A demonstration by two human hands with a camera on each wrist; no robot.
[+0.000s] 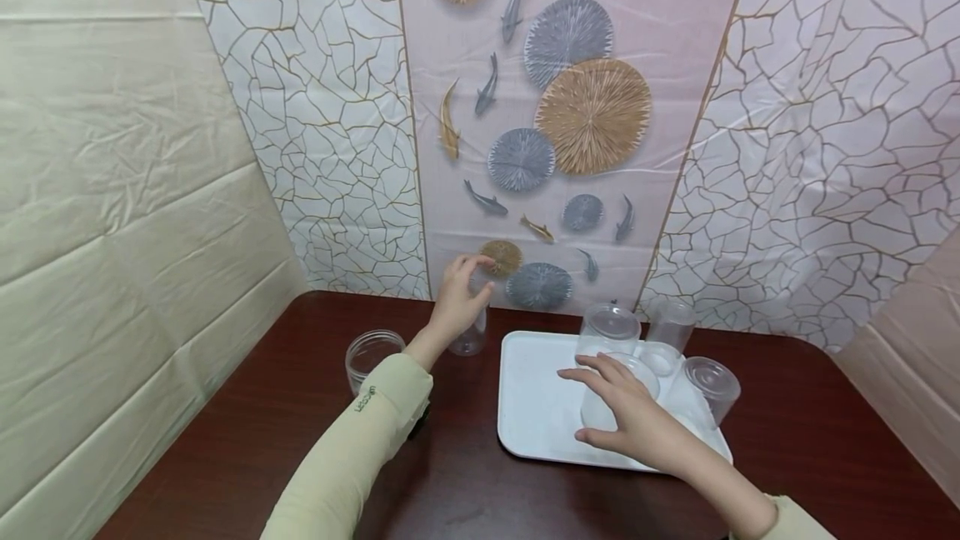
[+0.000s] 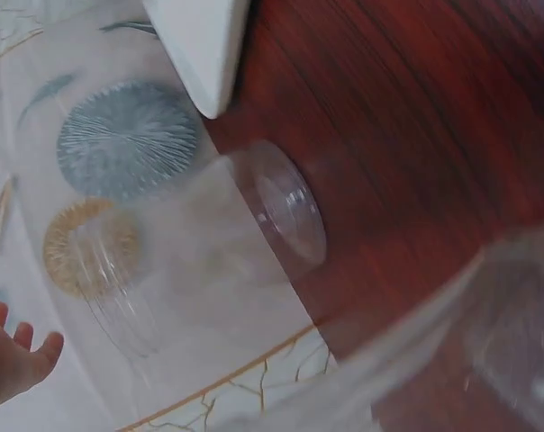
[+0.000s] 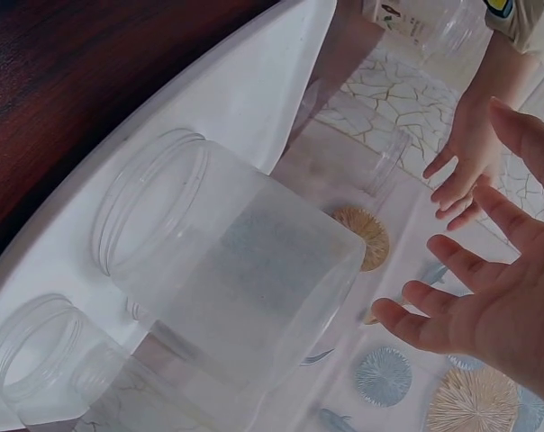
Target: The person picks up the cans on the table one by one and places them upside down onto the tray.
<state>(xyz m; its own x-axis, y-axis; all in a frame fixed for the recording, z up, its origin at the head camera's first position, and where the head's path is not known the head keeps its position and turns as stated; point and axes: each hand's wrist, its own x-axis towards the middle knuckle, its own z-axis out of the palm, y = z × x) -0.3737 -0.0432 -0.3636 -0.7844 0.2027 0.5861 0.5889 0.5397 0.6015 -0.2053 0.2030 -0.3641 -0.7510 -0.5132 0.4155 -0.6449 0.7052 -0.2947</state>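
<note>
My left hand (image 1: 459,298) is raised at the back of the table, thumb and fingers spread around the upper part of a tall clear plastic jar (image 1: 469,342). In the left wrist view that jar (image 2: 209,225) stands upright with its threaded mouth uncovered, and the fingertips (image 2: 47,351) are apart from it. My right hand (image 1: 626,407), fingers spread, hovers over a wide clear jar (image 3: 245,252). This wide jar stands mouth down on the white tray (image 1: 536,407), and a gap shows between it and the right hand (image 3: 506,288).
Several other clear jars share the tray: one at the back (image 1: 609,325), one at the back right (image 1: 675,322) and one at the right edge (image 1: 714,383). Left of my left forearm stands a wide, open-mouthed clear jar (image 1: 367,350). A patterned cloth wall (image 1: 517,232) rises behind the table.
</note>
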